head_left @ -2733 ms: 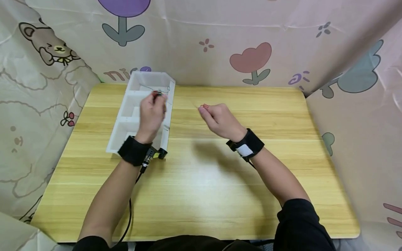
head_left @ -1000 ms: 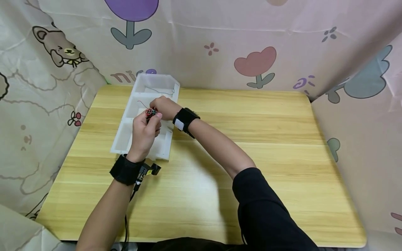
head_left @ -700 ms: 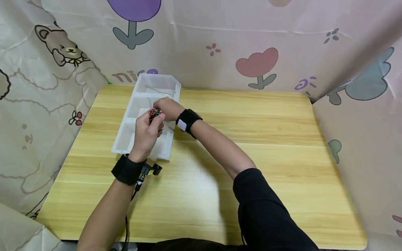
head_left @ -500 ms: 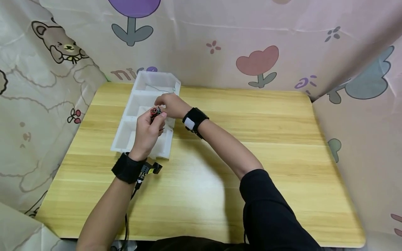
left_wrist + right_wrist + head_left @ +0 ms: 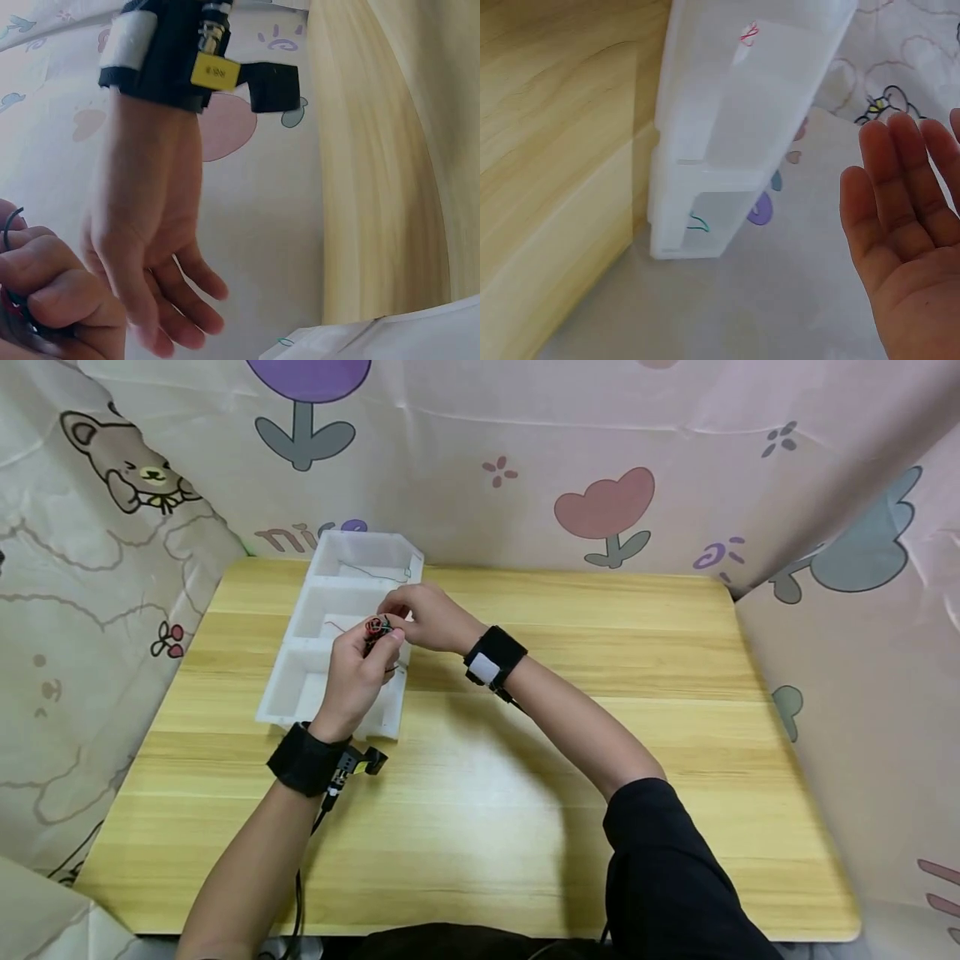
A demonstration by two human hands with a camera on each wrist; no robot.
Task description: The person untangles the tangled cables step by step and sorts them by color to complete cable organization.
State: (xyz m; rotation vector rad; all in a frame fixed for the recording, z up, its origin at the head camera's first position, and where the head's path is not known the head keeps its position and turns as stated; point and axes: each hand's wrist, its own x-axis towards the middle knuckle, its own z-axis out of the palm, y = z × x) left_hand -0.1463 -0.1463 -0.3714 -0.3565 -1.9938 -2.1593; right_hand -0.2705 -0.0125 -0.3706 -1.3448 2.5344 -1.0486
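Observation:
My left hand (image 5: 352, 672) grips a small bundle of thin red, black and green wires (image 5: 377, 627) above a white tray (image 5: 302, 644) with three compartments. Right beside the bundle is my right hand (image 5: 441, 620), its fingertips close to the wires. In the right wrist view the right hand's fingers (image 5: 891, 176) look relaxed and slightly bent, with nothing seen in them. A red wire (image 5: 749, 34) lies twisted in the tray's middle compartment. The far compartment has a green wire (image 5: 700, 224). Most of the bundle is hidden inside the left hand.
The tray stands at the back left of a wooden table (image 5: 480, 827). A printed curtain (image 5: 465, 518) hangs behind and along both sides. A black cable (image 5: 298, 893) runs from the left wrist camera (image 5: 363, 762) over the table's front edge.
My right hand has moved from right of the tray to the middle compartment, let a red wire go there, then drawn back toward the bundle. The left hand has kept its grip, now nearer me.

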